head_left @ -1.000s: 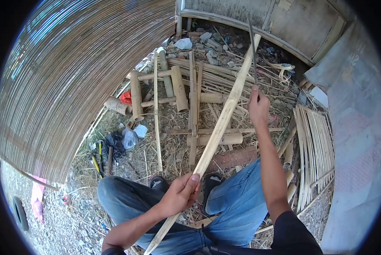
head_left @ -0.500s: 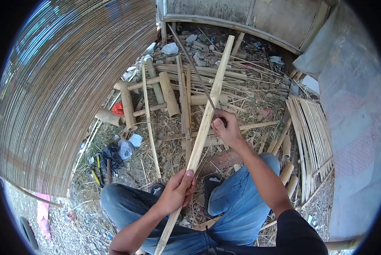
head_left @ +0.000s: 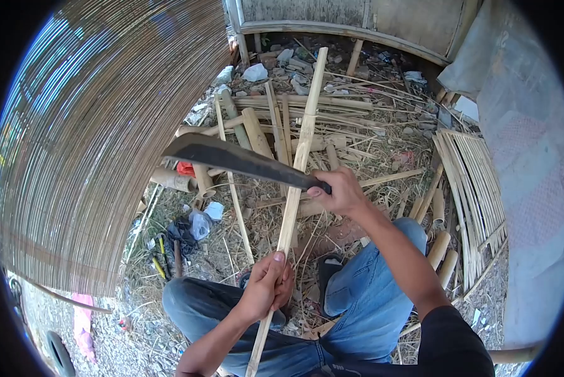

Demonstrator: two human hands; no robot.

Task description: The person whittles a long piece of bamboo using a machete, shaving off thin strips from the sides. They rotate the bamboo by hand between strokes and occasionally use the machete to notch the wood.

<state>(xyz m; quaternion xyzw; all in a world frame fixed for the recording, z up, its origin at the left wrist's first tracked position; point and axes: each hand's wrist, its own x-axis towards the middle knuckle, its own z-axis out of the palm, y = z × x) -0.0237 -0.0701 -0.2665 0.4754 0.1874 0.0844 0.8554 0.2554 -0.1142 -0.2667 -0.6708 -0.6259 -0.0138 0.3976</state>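
My left hand is closed round the lower part of a long split bamboo strip, which slants from my lap up and away in front of me. In my right hand is the handle of a machete. Its broad dark blade points left and crosses over the strip, the flat side showing. The right fist sits just right of the strip, around its middle. Pale shaved patches show along the strip's face.
Bamboo pieces and loose strips lie on the littered ground ahead. A slatted bamboo screen hangs at left; a bundle of slats leans at right. Yellow-handled tools lie beside a black plastic bag. A plastic sheet hangs far right.
The machete has turned from edge-on, pointing up and away, to flat side showing and pointing left. The strip's far end has shifted a little left. Both hands keep their grip.
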